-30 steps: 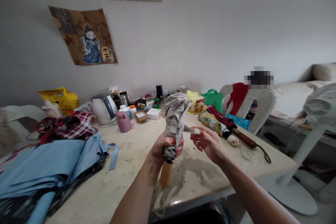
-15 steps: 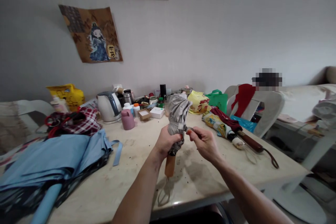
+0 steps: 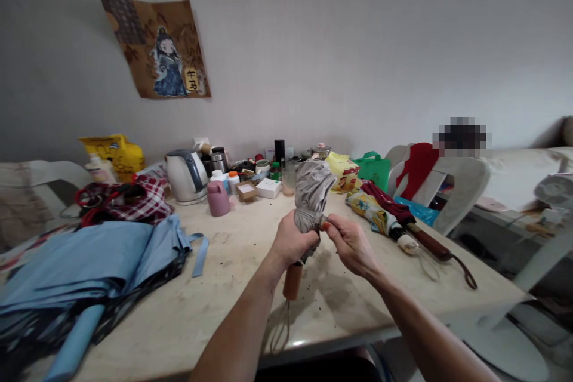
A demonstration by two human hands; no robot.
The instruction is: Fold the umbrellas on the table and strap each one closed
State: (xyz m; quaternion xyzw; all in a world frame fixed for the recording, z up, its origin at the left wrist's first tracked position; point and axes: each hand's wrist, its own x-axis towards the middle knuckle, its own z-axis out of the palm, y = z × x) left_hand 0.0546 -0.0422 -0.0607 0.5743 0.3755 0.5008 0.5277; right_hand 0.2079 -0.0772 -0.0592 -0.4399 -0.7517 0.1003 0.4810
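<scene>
A folded grey umbrella (image 3: 313, 188) stands near upright over the table, its brown handle (image 3: 292, 282) and wrist cord pointing down toward me. My left hand (image 3: 293, 237) is wrapped round the lower part of its gathered cloth. At the right side of the cloth, my right hand (image 3: 348, 240) pinches the end of the umbrella's grey strap, which crosses the folds just above my left thumb. The fingertips of my right hand hide most of the strap's end.
On the left lies a loosely folded blue umbrella (image 3: 89, 256). A patterned umbrella (image 3: 371, 210) and a dark red umbrella (image 3: 391, 206) lie at the right. Behind are a kettle (image 3: 185, 176), a pink jug (image 3: 218, 199) and a white box (image 3: 269, 188). Someone in red sits beyond the table.
The grey umbrella has tilted slightly right at its top. My right hand has drawn the strap closer against the cloth, and the view has shifted a little.
</scene>
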